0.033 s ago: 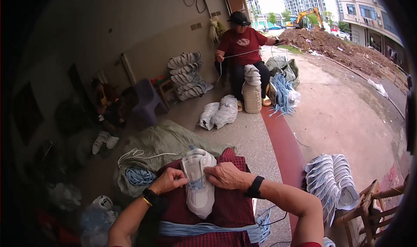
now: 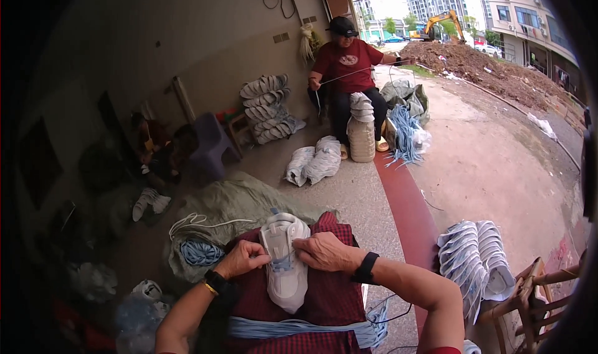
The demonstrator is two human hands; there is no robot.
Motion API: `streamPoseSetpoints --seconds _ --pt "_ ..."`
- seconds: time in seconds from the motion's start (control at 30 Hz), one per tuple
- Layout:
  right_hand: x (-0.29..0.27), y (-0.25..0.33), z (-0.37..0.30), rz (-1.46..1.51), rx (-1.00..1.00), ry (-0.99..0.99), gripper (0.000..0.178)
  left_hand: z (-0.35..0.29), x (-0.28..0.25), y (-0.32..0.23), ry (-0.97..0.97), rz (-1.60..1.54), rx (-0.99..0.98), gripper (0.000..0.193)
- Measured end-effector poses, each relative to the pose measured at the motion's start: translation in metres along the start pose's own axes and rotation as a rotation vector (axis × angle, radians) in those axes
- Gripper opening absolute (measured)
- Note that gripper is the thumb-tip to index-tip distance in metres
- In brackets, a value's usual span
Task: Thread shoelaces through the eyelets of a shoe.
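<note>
A white shoe upper [image 2: 286, 291] lies toe toward me on a dark red checked cloth [image 2: 336, 298] over my lap. A light blue shoelace [image 2: 283, 260] crosses its lacing area. On the upper's left edge, my left hand [image 2: 242, 258] is closed in a pinch at the shoelace. My right hand [image 2: 324, 252] pinches at the opposite edge, fingers curled inward; its fingertips partly hide the lace end. Nearer to me, a bundle of light blue laces [image 2: 293, 329] lies across the cloth.
Beyond my lap spreads a green sack [image 2: 230, 198] with a coil of blue laces [image 2: 201, 252]. Stacked uppers [image 2: 464, 260] stand at right, beside a wooden chair [image 2: 529, 298]. Ahead, a seated co-worker [image 2: 349, 61] stretches a lace. More uppers [image 2: 314, 161] lie on the floor.
My hands and the shoe upper stay in place. The co-worker's stretched lace and its hanging end have shifted slightly.
</note>
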State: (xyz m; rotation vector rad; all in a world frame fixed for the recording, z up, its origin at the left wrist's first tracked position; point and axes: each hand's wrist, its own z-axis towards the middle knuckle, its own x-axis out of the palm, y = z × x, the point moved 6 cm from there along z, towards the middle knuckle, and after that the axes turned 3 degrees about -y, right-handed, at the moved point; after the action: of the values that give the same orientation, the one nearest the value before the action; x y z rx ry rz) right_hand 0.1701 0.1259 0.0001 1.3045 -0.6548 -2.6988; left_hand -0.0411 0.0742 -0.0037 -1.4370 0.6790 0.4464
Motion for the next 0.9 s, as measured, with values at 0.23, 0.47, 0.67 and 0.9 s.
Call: streamPoseSetpoints --seconds 0.23,0.47,0.67,0.9 --pt "0.001 -0.004 0.001 -0.005 -0.025 -0.005 0.017 0.001 0.000 -0.007 -0.016 0.011 0.048 0.025" --pt "0.001 0.001 0.002 0.001 0.007 0.031 0.018 -0.003 0.001 0.000 -0.031 -0.042 0.047 0.024" --pt "-0.002 0.011 -0.001 0.007 0.022 0.045 0.019 -0.010 0.004 -0.005 -0.058 -0.010 0.093 0.024" --pt "-0.011 0.003 -0.001 -0.150 0.063 0.189 0.017 -0.038 -0.014 -0.050 -0.243 0.319 0.367 0.022"
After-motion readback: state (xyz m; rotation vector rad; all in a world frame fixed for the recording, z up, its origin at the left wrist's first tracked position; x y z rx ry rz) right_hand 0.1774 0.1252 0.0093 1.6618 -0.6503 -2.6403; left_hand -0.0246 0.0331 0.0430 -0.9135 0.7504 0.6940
